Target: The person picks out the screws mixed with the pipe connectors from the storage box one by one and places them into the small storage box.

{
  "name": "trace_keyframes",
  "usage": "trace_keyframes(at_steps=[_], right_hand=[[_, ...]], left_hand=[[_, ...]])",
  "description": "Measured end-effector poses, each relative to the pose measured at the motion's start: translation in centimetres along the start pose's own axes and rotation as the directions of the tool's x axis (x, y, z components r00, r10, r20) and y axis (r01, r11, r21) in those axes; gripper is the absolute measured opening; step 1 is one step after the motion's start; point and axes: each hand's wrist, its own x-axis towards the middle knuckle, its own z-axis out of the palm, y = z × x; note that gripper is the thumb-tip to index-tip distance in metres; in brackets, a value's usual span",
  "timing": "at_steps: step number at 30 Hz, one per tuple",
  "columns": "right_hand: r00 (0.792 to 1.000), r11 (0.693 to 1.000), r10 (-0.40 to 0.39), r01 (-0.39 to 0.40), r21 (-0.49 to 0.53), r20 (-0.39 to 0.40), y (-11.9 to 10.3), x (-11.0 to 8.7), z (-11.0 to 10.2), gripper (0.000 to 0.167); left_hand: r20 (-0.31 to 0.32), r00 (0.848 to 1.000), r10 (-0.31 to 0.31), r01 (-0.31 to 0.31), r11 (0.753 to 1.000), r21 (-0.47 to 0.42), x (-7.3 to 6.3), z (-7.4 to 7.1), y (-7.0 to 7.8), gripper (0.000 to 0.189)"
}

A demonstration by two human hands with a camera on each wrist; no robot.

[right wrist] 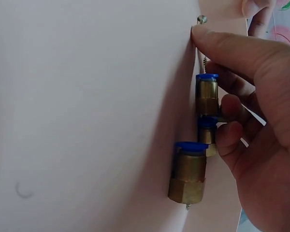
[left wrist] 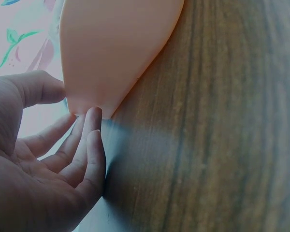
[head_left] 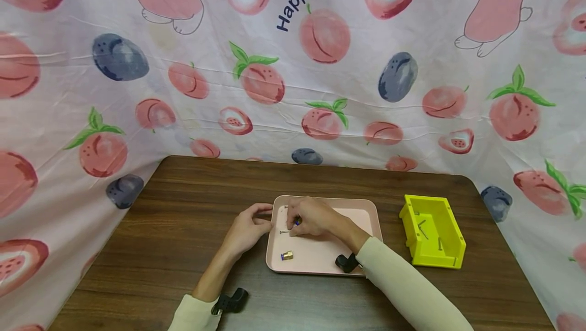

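My right hand (head_left: 311,216) reaches down into the pink tray (head_left: 325,267), its fingers curled. In the right wrist view its thumb (right wrist: 232,46) covers part of a screw (right wrist: 202,19); whether the fingertips grip it is hidden. Several brass fittings with blue collars are close by: one fitting (right wrist: 207,96) beside the curled fingers, a larger fitting (right wrist: 187,176) nearer the camera. Another screw (head_left: 284,232) lies left of the right hand. My left hand (head_left: 247,229) touches the tray's left edge, with its thumb (left wrist: 46,88) at the rim and loosely bent fingers against the side.
To the right of the tray, a yellow bin (head_left: 432,260) holds several screws (head_left: 422,227). The brown wooden table (head_left: 206,183) is backed by a fruit-print cloth (head_left: 274,132). Black wrist cameras are worn on both wrists.
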Motion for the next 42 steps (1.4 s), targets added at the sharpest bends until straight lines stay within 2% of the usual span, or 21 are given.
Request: trace_keyframes(at_steps=[8,24,33,42], right_hand=[[1.0,1.0,0.022,-0.022,0.01,-0.014,-0.3,-0.3,0.0,0.013],[1.0,1.0,-0.019,0.019,0.006,-0.017,0.3,-0.2,0.2,0.014],[0.999,0.994,-0.034,0.037,0.105,-0.032,0.6,-0.3,0.1,0.011],[0.991,0.964,-0.119,0.129,0.231,-0.055,1.2,-0.1,-0.1,0.012]], left_hand=[[-0.002,1.0,0.003,-0.003,1.0,0.004,0.0,0.1,0.0,0.044],[-0.002,1.0,0.006,-0.006,1.0,0.004,-0.1,0.1,0.1,0.044],[0.0,1.0,0.005,-0.005,1.0,0.0,0.0,0.1,-0.1,0.043],[0.001,1.0,0.001,-0.001,1.0,0.003,0.2,0.0,0.1,0.043]])
